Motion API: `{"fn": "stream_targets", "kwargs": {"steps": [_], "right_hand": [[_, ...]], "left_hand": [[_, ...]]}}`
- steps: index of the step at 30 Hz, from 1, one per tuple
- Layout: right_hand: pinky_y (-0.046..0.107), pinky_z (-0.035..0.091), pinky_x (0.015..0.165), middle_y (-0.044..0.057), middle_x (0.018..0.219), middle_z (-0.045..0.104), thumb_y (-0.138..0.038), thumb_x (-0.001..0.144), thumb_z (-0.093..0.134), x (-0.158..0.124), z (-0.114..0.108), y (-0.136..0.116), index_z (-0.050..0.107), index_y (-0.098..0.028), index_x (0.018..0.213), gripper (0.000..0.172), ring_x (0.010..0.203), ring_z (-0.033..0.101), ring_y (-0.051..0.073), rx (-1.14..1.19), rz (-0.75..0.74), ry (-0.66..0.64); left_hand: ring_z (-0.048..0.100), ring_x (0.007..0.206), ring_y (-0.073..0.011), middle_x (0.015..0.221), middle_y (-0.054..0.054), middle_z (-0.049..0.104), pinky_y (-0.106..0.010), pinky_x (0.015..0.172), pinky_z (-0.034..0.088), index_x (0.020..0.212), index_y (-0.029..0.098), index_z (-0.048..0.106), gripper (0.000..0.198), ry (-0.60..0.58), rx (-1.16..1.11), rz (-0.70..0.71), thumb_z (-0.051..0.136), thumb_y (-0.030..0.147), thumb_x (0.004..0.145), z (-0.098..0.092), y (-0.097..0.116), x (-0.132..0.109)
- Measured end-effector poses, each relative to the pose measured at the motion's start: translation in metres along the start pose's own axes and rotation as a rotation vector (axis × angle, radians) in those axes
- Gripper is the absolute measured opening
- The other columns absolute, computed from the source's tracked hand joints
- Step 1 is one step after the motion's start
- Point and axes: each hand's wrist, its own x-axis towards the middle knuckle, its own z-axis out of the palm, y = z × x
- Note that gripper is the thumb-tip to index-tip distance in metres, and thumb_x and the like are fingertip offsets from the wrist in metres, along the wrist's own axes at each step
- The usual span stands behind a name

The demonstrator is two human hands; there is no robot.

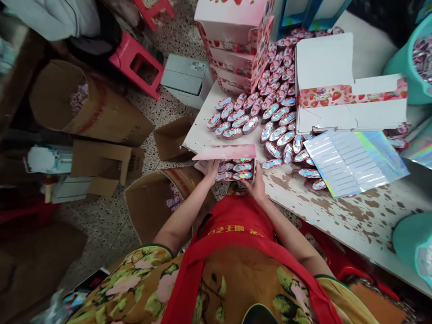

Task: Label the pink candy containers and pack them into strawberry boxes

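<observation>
My left hand (212, 171) and my right hand (257, 185) grip the two sides of a small pink box (227, 153) at the near edge of the white table (351, 216). The box lid is up and rows of shiny foil-wrapped candies (236, 168) fill it. Both hands are closed on the box walls. Loose foil candies (270, 112) lie in rows just beyond the box.
A stack of pink strawberry boxes (236, 45) stands at the far table corner. Flat unfolded boxes (340, 85) and holographic sheets (354, 162) lie to the right. Teal buckets (413, 58) sit at the right edge. Open cardboard cartons (148, 207) and a pink stool (137, 67) stand on the floor, left.
</observation>
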Motion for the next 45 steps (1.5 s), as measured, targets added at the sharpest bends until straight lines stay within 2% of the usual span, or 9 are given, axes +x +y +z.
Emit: {"fn": "stream_targets", "kwargs": {"steps": [6, 11, 16, 21, 25, 32, 36, 39, 45], "right_hand": [[0.054, 0.034, 0.124, 0.019, 0.160, 0.043, -0.051, 0.087, 0.067, 0.004, 0.014, 0.006, 0.028, -0.016, 0.161, 0.090, 0.150, 0.041, 0.032, -0.042, 0.029, 0.167], [0.054, 0.041, 0.119, 0.020, 0.153, 0.052, -0.055, 0.090, 0.060, -0.012, 0.021, 0.000, 0.039, -0.015, 0.156, 0.080, 0.142, 0.050, 0.034, -0.044, 0.057, 0.349], [0.053, 0.050, 0.110, 0.017, 0.137, 0.066, -0.058, 0.096, 0.047, -0.026, 0.025, -0.001, 0.054, -0.016, 0.147, 0.067, 0.124, 0.065, 0.031, -0.027, 0.099, 0.458], [0.054, 0.049, 0.113, 0.017, 0.139, 0.066, -0.058, 0.098, 0.038, -0.029, 0.036, -0.001, 0.055, -0.016, 0.147, 0.066, 0.127, 0.065, 0.031, -0.075, 0.119, 0.473], [0.054, 0.042, 0.120, 0.017, 0.151, 0.056, -0.052, 0.100, 0.038, -0.036, 0.043, -0.001, 0.049, -0.015, 0.153, 0.065, 0.142, 0.053, 0.031, -0.155, 0.080, 0.416], [0.058, 0.039, 0.123, 0.010, 0.154, 0.055, -0.046, 0.102, 0.039, -0.047, 0.006, -0.006, 0.064, -0.023, 0.138, 0.050, 0.150, 0.042, 0.030, -0.278, -0.041, 0.244], [0.052, 0.036, 0.127, 0.009, 0.159, 0.048, -0.039, 0.106, 0.026, -0.006, -0.010, -0.019, 0.046, -0.022, 0.155, 0.056, 0.151, 0.042, 0.023, -0.259, -0.117, 0.256], [0.055, 0.026, 0.130, 0.012, 0.167, 0.034, -0.036, 0.105, 0.028, 0.037, -0.003, -0.024, 0.035, -0.015, 0.160, 0.060, 0.159, 0.023, 0.025, -0.336, -0.152, 0.143], [0.060, 0.017, 0.130, 0.015, 0.172, 0.021, -0.034, 0.103, 0.036, 0.059, 0.012, -0.017, 0.033, -0.010, 0.160, 0.061, 0.162, 0.004, 0.029, -0.452, -0.129, 0.063]], "left_hand": [[0.038, 0.153, -0.0233, 0.163, -0.010, 0.044, -0.039, 0.128, 0.026, 0.156, 0.020, 0.043, 0.079, -0.130, 0.074, 0.199, 0.041, 0.071, 0.095, -0.009, -0.004, 0.026], [0.041, 0.149, -0.0294, 0.151, -0.015, 0.054, -0.047, 0.128, 0.023, 0.143, 0.019, 0.058, 0.062, 0.009, 0.392, 0.437, 0.043, 0.061, 0.099, -0.010, 0.010, -0.003], [0.049, 0.141, -0.0301, 0.142, -0.013, 0.062, -0.050, 0.124, 0.029, 0.132, 0.022, 0.068, 0.043, -0.399, 0.576, 0.751, 0.044, 0.041, 0.102, 0.029, 0.037, -0.019], [0.030, 0.157, -0.0231, 0.158, -0.007, 0.050, -0.050, 0.130, 0.019, 0.142, 0.024, 0.060, 0.050, -0.785, 0.557, 0.964, 0.033, 0.022, 0.100, 0.079, 0.069, 0.030], [0.033, 0.156, -0.0239, 0.152, -0.007, 0.057, -0.052, 0.131, 0.012, 0.130, 0.024, 0.067, 0.041, -0.966, 0.528, 0.963, 0.045, 0.022, 0.096, 0.083, 0.080, 0.062], [0.040, 0.151, -0.0266, 0.147, -0.008, 0.061, -0.056, 0.129, 0.015, 0.126, 0.024, 0.067, 0.038, -0.950, 0.625, 0.925, 0.046, 0.019, 0.095, 0.069, 0.068, 0.069], [0.037, 0.152, -0.0275, 0.148, -0.004, 0.061, -0.056, 0.128, 0.014, 0.125, 0.028, 0.069, 0.039, -0.917, 0.612, 0.899, 0.048, 0.015, 0.094, 0.077, 0.067, 0.067], [0.039, 0.150, -0.0310, 0.144, -0.005, 0.065, -0.057, 0.129, 0.012, 0.119, 0.028, 0.073, 0.033, -0.833, 0.531, 0.821, 0.052, 0.021, 0.094, 0.061, 0.063, 0.060], [0.022, 0.159, -0.0259, 0.164, -0.008, 0.041, -0.048, 0.132, 0.011, 0.155, 0.026, 0.045, 0.060, -0.326, 0.251, 0.477, 0.038, 0.055, 0.103, -0.011, 0.024, 0.027]]}}
